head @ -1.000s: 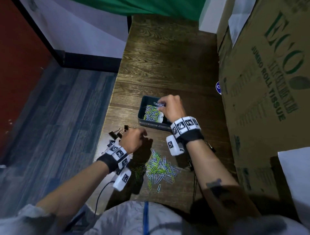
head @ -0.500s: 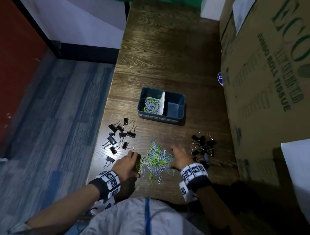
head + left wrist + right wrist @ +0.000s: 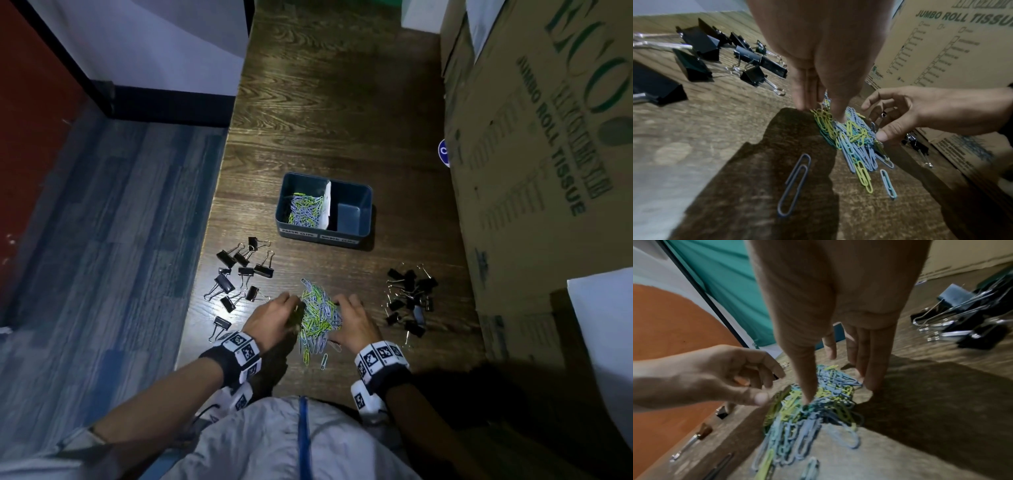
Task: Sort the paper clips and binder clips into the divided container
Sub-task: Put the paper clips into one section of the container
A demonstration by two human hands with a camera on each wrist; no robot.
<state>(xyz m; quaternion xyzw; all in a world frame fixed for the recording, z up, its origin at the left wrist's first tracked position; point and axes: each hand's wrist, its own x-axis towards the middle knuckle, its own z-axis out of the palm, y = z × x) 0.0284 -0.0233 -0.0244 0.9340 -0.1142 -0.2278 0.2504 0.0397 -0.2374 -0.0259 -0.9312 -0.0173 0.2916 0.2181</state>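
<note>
On the near part of the dark wooden table (image 3: 329,102), a loose pile of blue and yellow-green paper clips (image 3: 318,313) lies between the person's two hands, with a few stray clips spilled toward the near edge. Left hand (image 3: 274,317) sits at the pile's left side, its fingers pointing down with their tips at the pile's left edge and the thumb tip pressed into the clips; nothing is lifted. Right hand (image 3: 352,322) sits at the pile's right side, thumb tip pushed into the heap and the straight fingers standing on the table just beside it; whether any clip is actually pinched is hard to tell, as the wrist views are blurred. Farther back stands the blue divided container (image 3: 363,198), with a white divider across its middle: the left compartment holds a layer of paper clips, while the right one shows only its blue floor. Left of the pile, black binder clips (image 3: 239,274) lie scattered singly near the table's left edge. Right of the pile, a tighter heap of black binder clips (image 3: 409,298) lies near a large cardboard box (image 3: 548,171) printed JUMBO ROLL TISSUE, which stands along the table's right side
</note>
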